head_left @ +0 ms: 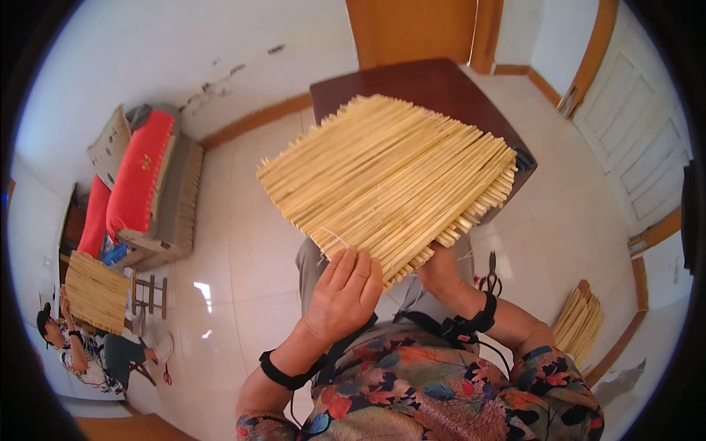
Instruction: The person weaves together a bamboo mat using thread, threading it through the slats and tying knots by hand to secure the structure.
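A stiff mat of pale yellow stalks (382,173) lies tilted in front of me, its far part above a dark red-brown table. The stalks run side by side, with a second layer showing under the right edge. At the near edge, my left hand (346,290) is closed on the mat, fingers bent over the stalk ends. A thin pale thread (334,237) curls up beside those fingers. My right hand (443,272) is under the near right edge; its fingers are hidden by the stalks. Loose thread ends hang near both hands.
Beyond the mat stands the dark red-brown table (434,77). Scissors (490,279) are right of my lap. A bundle of stalks (579,323) leans at the right wall. At left are a red-draped sofa (143,173), a stool (151,294) and a seated person (95,353) holding another mat (95,292).
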`<state>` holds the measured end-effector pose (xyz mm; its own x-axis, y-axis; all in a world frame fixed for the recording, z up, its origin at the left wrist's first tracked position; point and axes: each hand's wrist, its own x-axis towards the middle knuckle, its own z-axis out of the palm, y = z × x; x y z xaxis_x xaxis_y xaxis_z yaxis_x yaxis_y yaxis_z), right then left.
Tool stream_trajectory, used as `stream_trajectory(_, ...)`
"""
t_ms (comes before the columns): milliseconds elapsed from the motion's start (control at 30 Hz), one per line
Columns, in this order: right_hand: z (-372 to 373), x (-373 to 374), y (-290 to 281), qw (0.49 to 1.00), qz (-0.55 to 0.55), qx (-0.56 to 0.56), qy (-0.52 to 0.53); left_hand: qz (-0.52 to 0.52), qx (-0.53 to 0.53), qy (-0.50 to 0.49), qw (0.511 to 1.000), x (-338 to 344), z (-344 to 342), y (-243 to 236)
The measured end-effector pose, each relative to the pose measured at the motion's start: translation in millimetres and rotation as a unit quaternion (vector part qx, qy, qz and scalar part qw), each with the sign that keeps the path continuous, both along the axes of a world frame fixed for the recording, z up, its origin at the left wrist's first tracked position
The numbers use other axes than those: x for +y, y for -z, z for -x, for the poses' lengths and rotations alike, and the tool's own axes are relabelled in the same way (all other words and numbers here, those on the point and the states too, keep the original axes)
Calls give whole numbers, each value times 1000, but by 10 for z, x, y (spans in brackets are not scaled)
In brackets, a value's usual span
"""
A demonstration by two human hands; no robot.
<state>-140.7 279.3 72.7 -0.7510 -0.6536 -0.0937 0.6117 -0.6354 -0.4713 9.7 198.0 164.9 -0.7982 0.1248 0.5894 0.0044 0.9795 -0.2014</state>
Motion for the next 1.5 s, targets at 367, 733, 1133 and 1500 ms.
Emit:
stream_trajectory(367, -395, 425, -72, 901, -169, 322, -237, -133, 37, 9, 990, 43, -279, 36)
stream_trajectory(733, -492, 237, 76, 916, -27, 376, -135, -198, 70, 47, 977, 19, -238, -111)
stream_trajectory(1133, -528, 128, 93, 836, -97, 537, 57, -190, 102, 45, 976, 49, -181, -148)
stream_trajectory(1500, -529, 207, -4, 924, 12, 378, -56, -184, 104, 36, 977, 103, -125, -131)
